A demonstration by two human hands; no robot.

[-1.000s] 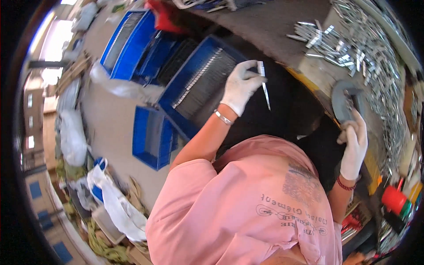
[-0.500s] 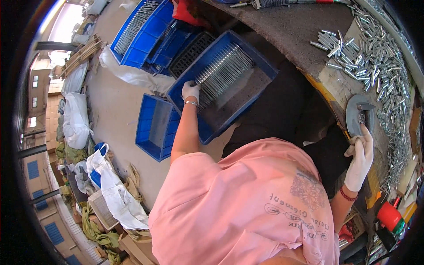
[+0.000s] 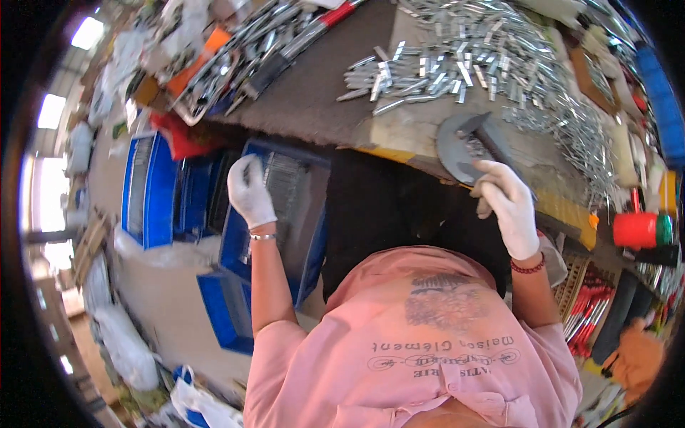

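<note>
My left hand (image 3: pixel 251 191), in a white glove, is raised at the near-left side of a blue plastic bin (image 3: pixel 314 242). Its fingers are curled closed, and whatever may be inside them is hidden. Thin silvery metal rods (image 3: pixel 284 178) lie in a row in that bin. At the bench edge my right hand (image 3: pixel 508 207), also gloved, reaches a round grey plate (image 3: pixel 451 146) with its fingertips. The index finger is bent over the plate's rim and the thumb hangs apart from it. A dark metal bar (image 3: pixel 492 143) sits on the plate.
Loose silvery metal pieces (image 3: pixel 471 60) heap across the bench (image 3: pixel 321 107). Tools (image 3: pixel 264 75) lie at its far left. More blue bins (image 3: pixel 146 192) stand on the floor at the left. A red-and-green container (image 3: pixel 635 230) is at the right.
The view has swung toward the bench. My left hand has risen from the rods to above the bin's side, its fingers curled. My right hand stays by the plate, its index finger now more bent.
</note>
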